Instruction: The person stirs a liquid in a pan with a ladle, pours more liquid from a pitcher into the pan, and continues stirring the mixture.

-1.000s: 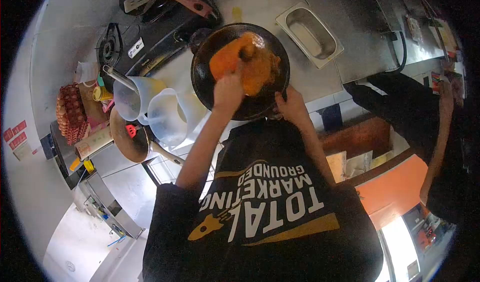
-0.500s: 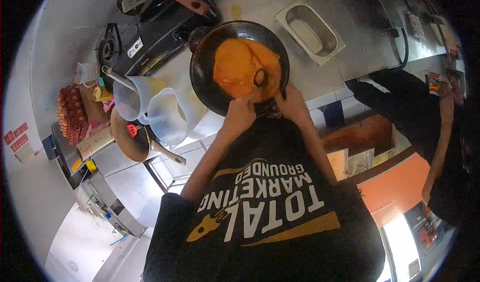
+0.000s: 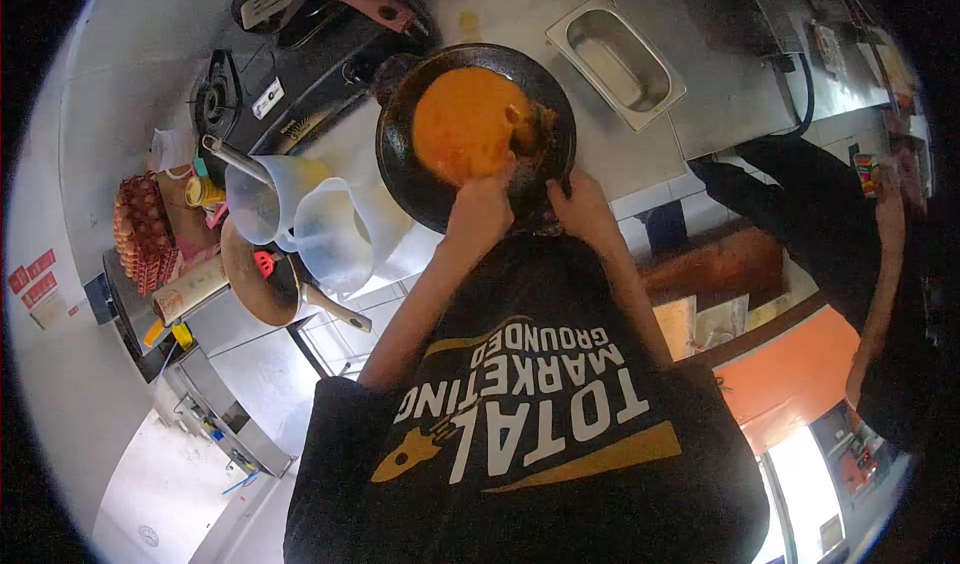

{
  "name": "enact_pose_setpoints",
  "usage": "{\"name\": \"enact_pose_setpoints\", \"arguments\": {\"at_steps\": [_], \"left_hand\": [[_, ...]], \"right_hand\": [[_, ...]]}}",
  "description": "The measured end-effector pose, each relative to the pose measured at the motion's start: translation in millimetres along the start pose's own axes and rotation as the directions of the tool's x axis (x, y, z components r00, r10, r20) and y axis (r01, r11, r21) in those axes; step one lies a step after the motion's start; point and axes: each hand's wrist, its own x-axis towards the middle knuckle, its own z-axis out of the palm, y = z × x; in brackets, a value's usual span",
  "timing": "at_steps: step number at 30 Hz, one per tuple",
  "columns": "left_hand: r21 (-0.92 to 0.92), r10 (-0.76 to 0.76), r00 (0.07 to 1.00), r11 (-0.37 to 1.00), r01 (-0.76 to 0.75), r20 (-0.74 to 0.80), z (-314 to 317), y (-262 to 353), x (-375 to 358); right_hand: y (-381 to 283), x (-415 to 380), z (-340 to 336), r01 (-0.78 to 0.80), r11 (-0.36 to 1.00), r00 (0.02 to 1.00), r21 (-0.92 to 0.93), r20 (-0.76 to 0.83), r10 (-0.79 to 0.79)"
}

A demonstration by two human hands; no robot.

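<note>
- The right hand (image 3: 583, 209) was clamped on the pan's (image 3: 400, 149) near-right edge, apparently steadying it.
- The left hand (image 3: 482, 209) had its fingers together at the food (image 3: 465, 114); its grip could not be told.
- The food lay in the pan, top centre, seemingly contained by raised sides.
- The tray (image 3: 620, 54) sat handily beside, upper right.

The round black pan (image 3: 402, 169) lies beneath the left fingers (image 3: 507, 170), its near right rim at the right fingers (image 3: 562, 192). Its dark inner surface looks glossy. The orange food (image 3: 465, 119) spreads in a smooth, rounded, wet-looking mass, mostly beyond and to the left of the left fingers. A ragged dark-brown patch (image 3: 541, 129) borders it, beyond and right of the left fingers, its makeup unclear.
</note>
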Motion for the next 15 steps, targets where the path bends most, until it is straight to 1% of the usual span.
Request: {"name": "enact_pose_setpoints", "arguments": {"at_steps": [2, 4, 5, 6, 9, 11, 13, 14, 15], "left_hand": [[-0.103, 0.046, 0.998, 0.993, -0.051, -0.045, -3.8, 3.5, -13.4], [-0.166, 0.039, 0.998, 0.985, -0.047, -0.050, -2.1, 9.7, -16.5], [-0.197, 0.033, 0.998, 0.979, -0.044, -0.057, -1.0, 11.8, -16.3], [-0.135, -0.007, 0.999, 0.991, 0.002, -0.037, 2.0, 10.6, -11.1], [0.027, -0.112, 0.994, 0.993, 0.111, 0.022, 8.1, 3.6, 3.6], [0.111, -0.158, 0.984, 0.983, 0.149, 0.077, 2.3, -2.7, 1.4], [-0.045, -0.034, 0.999, 0.998, 0.035, 0.034, -4.7, -1.1, -17.4], [-0.122, 0.026, 1.000, 0.992, -0.025, 0.007, -6.6, 0.0, -23.8], [-0.119, 0.050, 0.998, 0.991, -0.054, -0.036, -4.3, 3.0, -23.2]], "right_hand": [[3.6, 0.0, 1.1, -0.035, 0.992, 0.999, 0.122, 0.031, 0.031], [3.0, -2.6, -0.3, -0.021, 0.991, 1.000, 0.132, 0.014, 0.020], [2.4, -2.1, -0.6, 0.015, 0.997, 1.000, 0.081, -0.020, -0.013], [1.5, -2.0, -0.8, 0.050, 0.998, 0.998, 0.028, -0.050, -0.049], [-4.9, -0.8, -10.1, -0.058, 0.995, 0.994, 0.084, 0.095, 0.050], [-29.6, -4.1, -23.5, -0.183, 0.976, 0.975, 0.117, 0.148, 0.165], [-26.2, -2.9, -20.1, -0.169, 0.982, 0.981, 0.081, 0.114, 0.160], [-5.3, -1.2, -7.7, -0.094, 0.995, 0.994, 0.021, 0.058, 0.093], [-2.6, -1.6, -4.6, -0.020, 0.999, 1.000, -0.045, 0.013, 0.021]]}}
